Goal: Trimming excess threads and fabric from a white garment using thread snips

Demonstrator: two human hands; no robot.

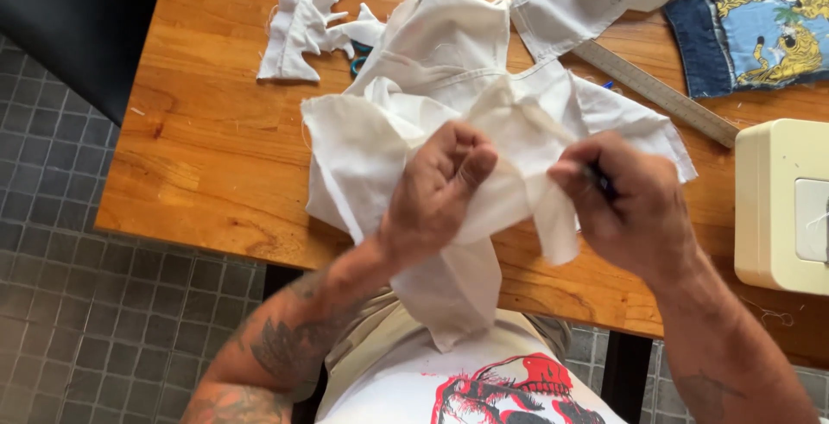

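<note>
Left hand (436, 186) fisted tight on bunched white cloth (449, 87), fingers curled into fabric. Right hand (630, 208) pinches same cloth at edge, also clamps small dark tool (600, 180), kind unclear. Cloth lifted over near edge of wooden table (199, 148), tail hanging toward person's lap. Past cloth on table: white scrap (298, 27), blue scissor handles (357, 63) peeking from under cloth. Right of cloth: ruler (656, 91), denim patch with tigers (760, 31), cream sewing machine (777, 208).

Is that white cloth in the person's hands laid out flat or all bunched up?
Bunched up: the white cloth is crumpled in folds, gripped by the left hand and right hand.
</note>
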